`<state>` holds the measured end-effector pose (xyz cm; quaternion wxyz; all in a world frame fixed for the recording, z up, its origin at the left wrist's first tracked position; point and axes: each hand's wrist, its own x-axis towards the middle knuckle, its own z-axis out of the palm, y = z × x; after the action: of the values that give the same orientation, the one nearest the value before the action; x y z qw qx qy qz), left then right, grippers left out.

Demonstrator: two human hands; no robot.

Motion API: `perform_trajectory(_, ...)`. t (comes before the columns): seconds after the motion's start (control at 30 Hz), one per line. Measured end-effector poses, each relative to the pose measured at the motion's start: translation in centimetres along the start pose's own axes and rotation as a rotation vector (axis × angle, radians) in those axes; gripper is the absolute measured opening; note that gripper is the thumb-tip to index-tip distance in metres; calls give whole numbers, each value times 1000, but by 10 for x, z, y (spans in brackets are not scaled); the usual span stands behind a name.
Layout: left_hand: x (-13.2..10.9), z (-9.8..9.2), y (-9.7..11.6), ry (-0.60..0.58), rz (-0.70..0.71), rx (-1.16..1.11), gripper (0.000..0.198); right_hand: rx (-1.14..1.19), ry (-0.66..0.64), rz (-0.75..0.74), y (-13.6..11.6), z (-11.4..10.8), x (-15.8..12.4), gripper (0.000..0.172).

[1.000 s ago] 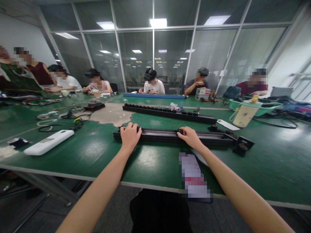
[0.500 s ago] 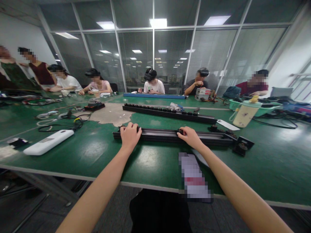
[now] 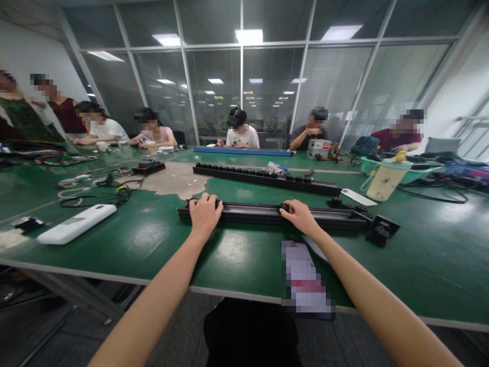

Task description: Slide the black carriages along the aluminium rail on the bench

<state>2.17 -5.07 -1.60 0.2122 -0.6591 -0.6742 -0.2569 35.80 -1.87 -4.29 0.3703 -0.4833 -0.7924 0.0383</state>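
A long black rail (image 3: 252, 212) lies across the green table (image 3: 153, 239) in front of me. My left hand (image 3: 205, 213) is closed over the rail's left end, fingers curled on top of it. My right hand (image 3: 301, 215) rests on the rail near its middle, fingertips pinched on a small black piece (image 3: 284, 207) seated in the rail. More small black parts (image 3: 357, 210) sit at the rail's right end, beside a black block (image 3: 382, 228).
A second black rail (image 3: 263, 177) with several black pieces lies farther back, a blue one (image 3: 242, 151) beyond it. A white device (image 3: 76, 223) and cables (image 3: 99, 191) lie left. A blurred card (image 3: 305, 278) sits near the table edge. Several people sit around the far side.
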Motion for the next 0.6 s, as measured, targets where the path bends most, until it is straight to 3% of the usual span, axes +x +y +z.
perform_trajectory(0.6, 0, -1, 1, -5, -7, -9, 30, -11, 43, 18, -2, 2, -1, 19)
